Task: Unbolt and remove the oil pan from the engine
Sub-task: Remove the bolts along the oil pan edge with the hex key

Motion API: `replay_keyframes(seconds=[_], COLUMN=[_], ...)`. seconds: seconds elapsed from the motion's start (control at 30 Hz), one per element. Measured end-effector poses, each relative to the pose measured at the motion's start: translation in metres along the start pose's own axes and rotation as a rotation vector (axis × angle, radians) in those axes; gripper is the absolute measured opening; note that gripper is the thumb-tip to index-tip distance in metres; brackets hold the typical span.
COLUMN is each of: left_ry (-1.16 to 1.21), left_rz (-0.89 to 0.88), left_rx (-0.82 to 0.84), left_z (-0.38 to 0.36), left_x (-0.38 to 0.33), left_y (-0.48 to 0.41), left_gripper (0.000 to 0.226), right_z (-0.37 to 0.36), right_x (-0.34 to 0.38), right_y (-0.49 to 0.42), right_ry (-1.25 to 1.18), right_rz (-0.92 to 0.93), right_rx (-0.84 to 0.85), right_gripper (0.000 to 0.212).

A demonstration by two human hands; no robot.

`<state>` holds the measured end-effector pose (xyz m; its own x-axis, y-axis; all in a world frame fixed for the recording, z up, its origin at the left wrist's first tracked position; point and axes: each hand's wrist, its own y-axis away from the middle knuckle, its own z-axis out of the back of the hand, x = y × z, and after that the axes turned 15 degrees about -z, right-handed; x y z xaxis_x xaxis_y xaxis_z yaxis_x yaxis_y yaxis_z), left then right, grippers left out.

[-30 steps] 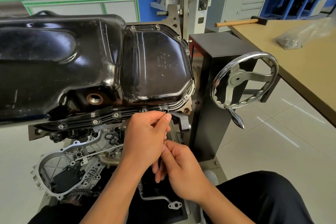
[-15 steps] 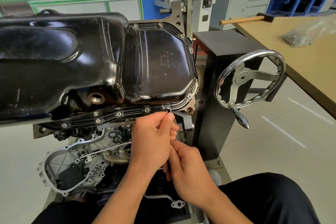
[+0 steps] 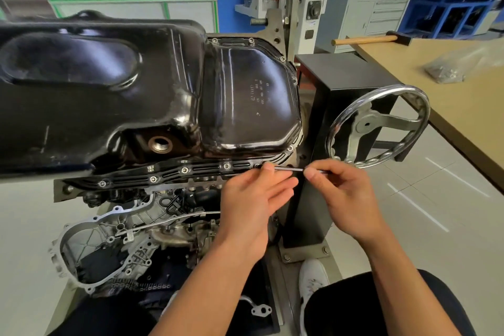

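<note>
Black stand column (image 3: 341, 123) and handwheel (image 3: 379, 128) crowd pan's right end; open floor (image 3: 409, 199) beyond.

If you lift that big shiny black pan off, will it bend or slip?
The oil pan looks like pressed metal with ribs, so probably stiff, not floppy. Its glossy surface might be slippery to grip. It is big beside the left hand, so likely needs both hands.
</note>
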<state>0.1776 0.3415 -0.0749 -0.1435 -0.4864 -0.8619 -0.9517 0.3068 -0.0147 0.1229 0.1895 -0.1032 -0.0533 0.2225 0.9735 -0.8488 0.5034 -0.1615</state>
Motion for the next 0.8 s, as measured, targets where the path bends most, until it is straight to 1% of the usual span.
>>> replay_keyframes(seconds=[0.07,0.13,0.2,0.23,0.3,0.4,0.43,0.53,0.6,0.67,0.8], left_ry=[0.215,0.356,0.415,0.412,0.324,0.072,-0.003,-0.175,-0.291,-0.38,-0.555], left_rz=[0.062,0.082,0.064,0.04,-0.043,-0.198,-0.245,-0.356,-0.416,-0.43,-0.475], left_rx=[-0.091,-0.162,-0.184,-0.176,-0.149,-0.084,-0.068,-0.034,-0.002,0.05,0.15], left_z=[-0.008,-0.015,-0.021,-0.023,-0.026,-0.027,-0.026,-0.023,-0.025,-0.029,-0.036], left_x=[-0.001,-0.001,0.0,0.002,0.007,0.014,0.016,0.022,0.026,0.027,0.027], left_y=[0.002,0.005,0.011,0.013,0.018,0.019,0.018,0.014,0.011,0.008,-0.001], left_gripper=[0.018,0.02,0.023,0.023,0.02,0.021,0.022,0.022,0.022,0.025,0.031], right_z=[-0.004,-0.011,-0.013,-0.011,-0.005,0.006,0.009,0.021,0.028,0.028,0.014], right_x=[0.005,0.009,0.013,0.014,0.015,0.013,0.011,0.001,-0.006,-0.007,-0.006], right_y=[-0.016,-0.027,-0.032,-0.032,-0.027,-0.012,-0.006,0.013,0.022,0.029,0.032], right_ry=[-0.185,-0.35,-0.458,-0.469,-0.401,-0.15,-0.106,0.043,0.149,0.11,-0.011], right_rz=[-0.015,-0.067,-0.09,-0.075,-0.013,0.054,0.051,-0.056,-0.16,-0.216,-0.226], right_rx=[-0.014,-0.019,0.004,0.019,0.043,0.056,0.072,0.133,0.174,0.236,0.357], right_gripper=[0.004,0.006,0.01,0.013,0.014,0.007,0.007,0.014,0.031,0.036,0.031])
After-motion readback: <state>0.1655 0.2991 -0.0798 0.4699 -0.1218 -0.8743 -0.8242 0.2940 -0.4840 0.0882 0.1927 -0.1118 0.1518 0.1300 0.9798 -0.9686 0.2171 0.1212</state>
